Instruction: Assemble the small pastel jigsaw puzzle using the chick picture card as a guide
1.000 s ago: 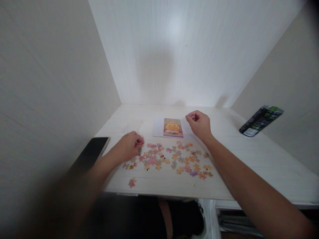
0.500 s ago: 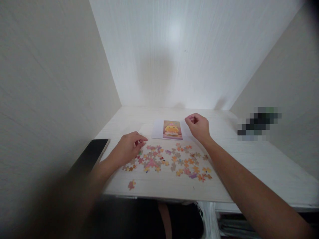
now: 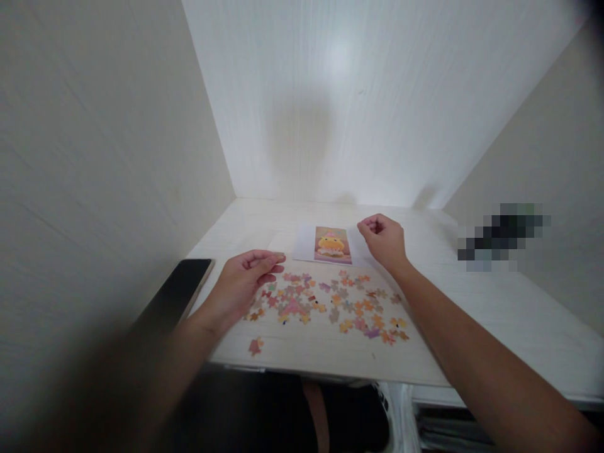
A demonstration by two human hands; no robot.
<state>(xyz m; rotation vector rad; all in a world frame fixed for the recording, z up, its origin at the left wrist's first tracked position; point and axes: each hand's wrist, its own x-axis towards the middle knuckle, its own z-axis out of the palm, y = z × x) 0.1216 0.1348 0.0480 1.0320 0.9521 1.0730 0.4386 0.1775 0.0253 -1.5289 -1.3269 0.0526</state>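
Several small pink, orange and brown puzzle pieces [image 3: 330, 303] lie scattered on a pale wooden desk [image 3: 476, 302]. Behind them rests a white card with a picture of a yellow cartoon figure [image 3: 333, 244]. My left hand [image 3: 245, 280] is lifted just above the left end of the scatter, thumb and fingers pinched on a small puzzle piece that barely shows at the fingertips. My right hand [image 3: 384, 240] hovers right of the picture card, curled into a loose fist with nothing visible in it. One stray piece [image 3: 256, 345] lies near the front edge.
A dark flat phone [image 3: 182, 290] lies at the desk's left edge by the wall. A pixelated dark object [image 3: 503, 236] sits at the right. Pale walls close in the desk on the left, back and right. The front edge runs just below the pieces.
My left hand has risen off the pieces and turned palm-inward with its fingertips pinched together. My right hand has stayed curled beside the card. The view has shifted slightly.
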